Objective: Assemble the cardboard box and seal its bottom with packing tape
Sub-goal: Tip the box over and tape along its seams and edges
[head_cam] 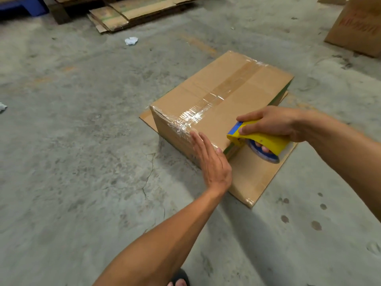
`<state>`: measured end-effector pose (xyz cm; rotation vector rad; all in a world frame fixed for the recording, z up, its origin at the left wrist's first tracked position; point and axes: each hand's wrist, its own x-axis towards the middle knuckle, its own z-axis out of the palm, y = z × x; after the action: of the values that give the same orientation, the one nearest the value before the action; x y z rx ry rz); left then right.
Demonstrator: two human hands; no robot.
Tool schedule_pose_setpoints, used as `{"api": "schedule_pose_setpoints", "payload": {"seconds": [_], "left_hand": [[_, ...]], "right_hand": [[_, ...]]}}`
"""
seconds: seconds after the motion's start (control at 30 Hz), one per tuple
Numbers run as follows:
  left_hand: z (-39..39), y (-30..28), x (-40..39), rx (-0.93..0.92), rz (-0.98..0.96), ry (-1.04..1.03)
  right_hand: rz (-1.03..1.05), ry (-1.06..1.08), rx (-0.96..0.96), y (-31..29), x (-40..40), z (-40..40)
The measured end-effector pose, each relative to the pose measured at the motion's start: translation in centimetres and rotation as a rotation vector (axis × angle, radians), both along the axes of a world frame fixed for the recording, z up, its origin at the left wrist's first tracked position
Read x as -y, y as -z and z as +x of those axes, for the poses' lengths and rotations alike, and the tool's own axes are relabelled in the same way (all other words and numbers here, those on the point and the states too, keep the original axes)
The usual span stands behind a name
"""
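Note:
A brown cardboard box stands upside down on the concrete floor, its open flaps spread flat around it. Clear packing tape runs along the centre seam of the upturned bottom and wrinkles over the near-left edge. My left hand lies flat with fingers together, pressing the near edge of the box beside the tape end. My right hand grips a yellow and blue tape dispenser at the box's near right corner, its roll hanging over a flap.
Flattened cardboard sheets are stacked on a pallet at the back. Another printed box stands at the far right. Crumpled white scraps lie on the floor. My sandalled foot shows at the bottom edge.

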<state>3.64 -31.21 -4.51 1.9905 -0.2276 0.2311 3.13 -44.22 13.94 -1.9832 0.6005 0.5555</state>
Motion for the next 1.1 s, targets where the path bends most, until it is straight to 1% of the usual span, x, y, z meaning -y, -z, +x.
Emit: {"api": "schedule_pose_setpoints", "payload": {"seconds": [0.13,0.23,0.27,0.43,0.57,0.7,0.77,0.87,0.93,1.03,1.1], "left_hand": [[0.3,0.4,-0.7,0.003,0.055,0.043],[0.9,1.2,-2.9,-0.136,0.085,0.067],[1.2,1.4,-3.7,-0.148,0.108,0.091],[1.6,1.1,-6.9,-0.124,0.194,0.163],[3.8,1.2,-12.9,-0.106,0.261,0.157],[5.0,-0.1,-18.8,-0.183,0.249,0.213],[5.6,-1.4,-20.4,-0.229,0.253,0.183],[7.3,-3.7,-20.5,-0.201,0.338,-0.026],[9.2,-5.0,-19.1,-0.198,0.339,-0.121],[12.7,-5.2,-16.0,-0.251,0.295,-0.06],[14.1,-4.5,-14.8,-0.297,0.304,-0.045]], "right_hand": [[0.018,-0.004,0.068,-0.5,-1.5,1.1],[0.066,-0.02,0.111,-0.7,-2.5,1.8],[0.078,-0.027,0.119,-0.8,-2.8,2.1],[0.09,-0.08,0.134,-1.4,-4.6,3.8],[0.11,-0.149,0.144,-1.6,-6.4,5.3],[0.163,-0.217,0.143,-1.5,-8.3,6.6],[0.175,-0.256,0.15,-1.6,-9.4,7.2],[0.177,-0.279,0.164,-1.6,-10.9,8.0],[0.196,-0.259,0.18,-1.5,-11.5,8.5],[0.208,-0.213,0.23,-1.0,-11.7,9.1],[0.189,-0.203,0.256,-0.8,-11.4,9.3]]}}
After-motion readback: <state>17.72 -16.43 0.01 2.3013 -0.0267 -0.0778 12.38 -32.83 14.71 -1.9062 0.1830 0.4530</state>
